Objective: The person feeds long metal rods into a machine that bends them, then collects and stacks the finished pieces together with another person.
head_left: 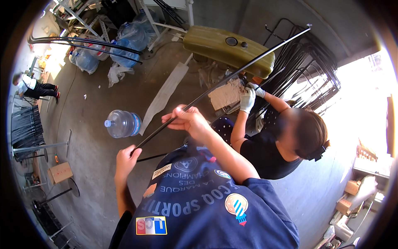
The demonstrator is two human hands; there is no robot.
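A long, thin black metal rod (226, 81) runs diagonally across the head view, from my hands up to a pale tip at the far right. Near the rod's lower end, my left hand (125, 161) is closed round it. Farther along, my right hand (186, 120) pinches the same rod between thumb and fingers, some of them stretched out beneath it. Part of a second dark rod (151, 157) shows close to my shirt; its other end is hidden behind my right arm.
At my right, a co-worker (269, 145) in white gloves handles something dark beside a whitish block (226, 94). An olive tank (228, 47) lies beyond, near bent black frames (306, 62). A clear water jug (122, 123) and a pale strip (163, 93) lie on the floor.
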